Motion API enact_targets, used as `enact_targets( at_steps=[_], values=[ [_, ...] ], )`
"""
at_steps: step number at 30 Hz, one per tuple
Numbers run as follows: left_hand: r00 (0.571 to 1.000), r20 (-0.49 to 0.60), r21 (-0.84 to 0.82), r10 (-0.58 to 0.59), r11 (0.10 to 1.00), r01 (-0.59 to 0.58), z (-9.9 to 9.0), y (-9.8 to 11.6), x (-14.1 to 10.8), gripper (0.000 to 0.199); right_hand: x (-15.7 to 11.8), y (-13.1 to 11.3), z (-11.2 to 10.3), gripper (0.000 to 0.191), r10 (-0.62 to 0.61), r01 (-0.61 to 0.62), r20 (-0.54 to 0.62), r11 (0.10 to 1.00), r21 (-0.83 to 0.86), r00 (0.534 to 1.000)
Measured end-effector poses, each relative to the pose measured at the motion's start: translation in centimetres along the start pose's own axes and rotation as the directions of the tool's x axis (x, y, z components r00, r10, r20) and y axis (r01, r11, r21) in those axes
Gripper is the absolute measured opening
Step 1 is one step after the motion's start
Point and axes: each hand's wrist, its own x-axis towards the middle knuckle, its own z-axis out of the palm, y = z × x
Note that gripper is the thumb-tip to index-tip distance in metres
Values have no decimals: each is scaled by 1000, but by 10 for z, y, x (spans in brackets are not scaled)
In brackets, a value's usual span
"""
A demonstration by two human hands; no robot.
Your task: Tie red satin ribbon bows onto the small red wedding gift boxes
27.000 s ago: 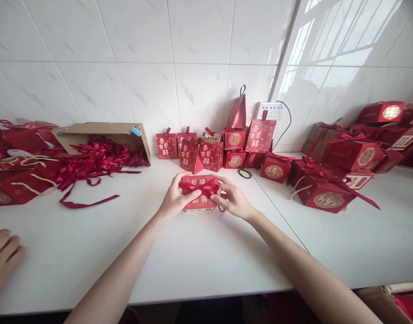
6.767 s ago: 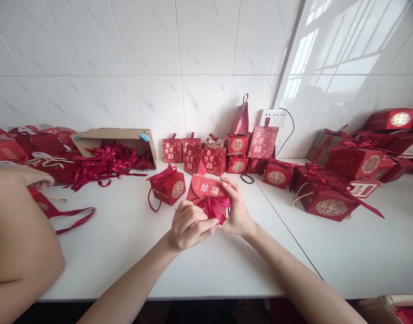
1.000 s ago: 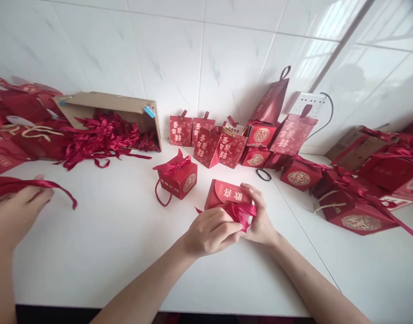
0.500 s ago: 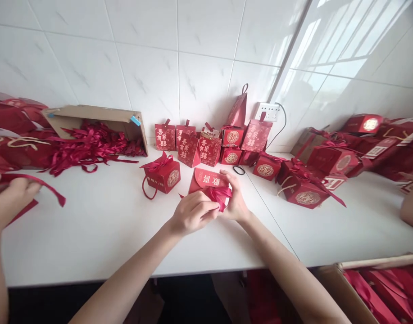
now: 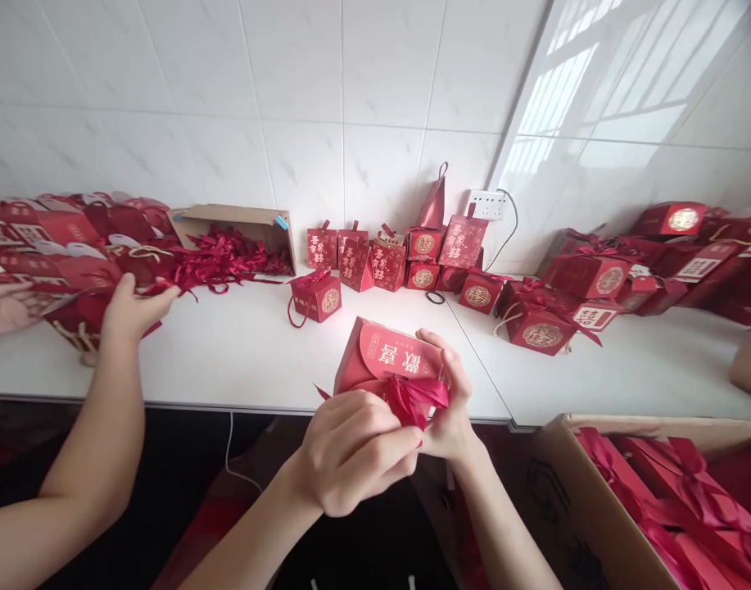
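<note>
A red gift box [image 5: 381,352] with pale characters is held up near the table's front edge, its lettering upside down. A dark pink ribbon bow [image 5: 415,399] sits on its near side. My left hand [image 5: 359,451] is closed, its fingertips pinched on the ribbon at the bow's lower end. Wrapped round the box's right side, my right hand [image 5: 452,393] grips it from behind. One ribbon tail sticks out left of the box. Beyond it stands a small red box [image 5: 317,297] with a bow and a cord loop.
Small red boxes [image 5: 387,264] line the wall beside a socket strip [image 5: 486,205]. A cardboard box [image 5: 237,215] spills ribbons at left. Another person's hands [image 5: 135,307] hold a box at far left. An open carton [image 5: 553,459] of red boxes stands at lower right.
Both my hands and the box have come nearer, towards the table's front edge. The view has shifted left. At left, the other person's hands are now at a red box among the stacked boxes.
</note>
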Motion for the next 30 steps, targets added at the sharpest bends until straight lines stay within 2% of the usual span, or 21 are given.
enact_targets(
  at_steps=[5, 8, 10, 11, 12, 13, 15, 17, 21, 24, 30],
  values=[
    [1000, -8, -31, 8, 999, -8, 9, 12, -8, 18, -11, -14, -18, 94, 34, -34, 6, 998, -60, 999],
    [999, 17, 100, 46, 994, -48, -7, -7, -19, 30, -33, -20, -32, 96, 169, -169, -4, 980, -109, 986],
    [998, 5, 174, 63, 983, -62, -35, -38, -23, 33, -51, -21, -40, 95, 314, -329, -114, 930, -166, 943],
    [998, -2, 208, 69, 976, -67, -53, -57, -24, 36, -59, -20, -44, 94, 388, -421, -191, 888, -185, 902],
    [998, -19, 246, 68, 967, -61, -72, -77, -23, 26, -66, -18, -47, 93, 450, -503, -263, 842, -193, 854],
    [997, -25, 279, 73, 958, -63, -92, -98, -23, 26, -72, -16, -49, 94, 501, -572, -319, 799, -187, 804],
    [996, -29, 340, 87, 938, -72, -126, -136, -24, 22, -78, -12, -50, 97, 573, -656, -369, 739, -153, 732],
    [995, -10, 392, 94, 916, -83, -149, -164, -30, 13, -79, -10, -49, 101, 615, -691, -366, 714, -118, 698],
    [992, 81, 482, 98, 867, -125, -166, -194, -54, 17, -77, -7, -40, 102, 630, -702, -351, 701, -126, 693],
    [985, 152, 544, 87, 824, -157, -173, -202, -68, 30, -81, -5, -34, 104, 635, -694, -318, 709, -124, 704],
    [968, 242, 633, 59, 747, -204, -185, -212, -77, 31, -98, -1, -30, 103, 665, -713, -285, 693, -107, 690]
  ],
)
